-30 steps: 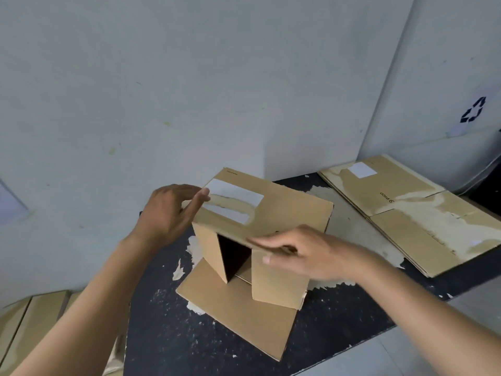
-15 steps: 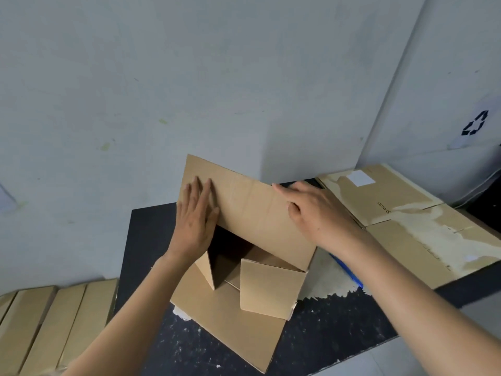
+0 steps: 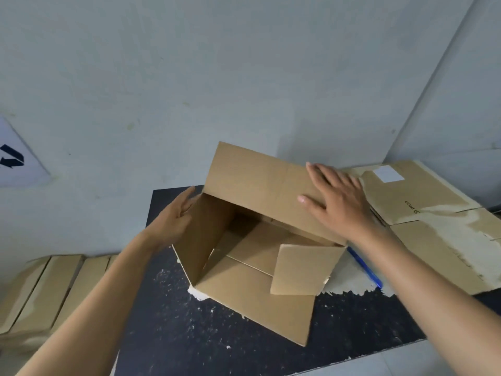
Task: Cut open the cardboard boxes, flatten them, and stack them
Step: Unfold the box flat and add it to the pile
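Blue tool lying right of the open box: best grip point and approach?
Blue tool: pinch the near end across its narrow width, from above and the front. It lies flat, slim, and its far end sits against the box corner.

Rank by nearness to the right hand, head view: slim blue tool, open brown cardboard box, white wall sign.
1. Open brown cardboard box, touching the right hand.
2. Slim blue tool, on the table, right.
3. White wall sign, far left.

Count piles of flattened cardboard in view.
2. The right pile lies at the right end of the table, beside the open box; the left pile sits lower, off the table. Sheets per pile unclear; more may be hidden.
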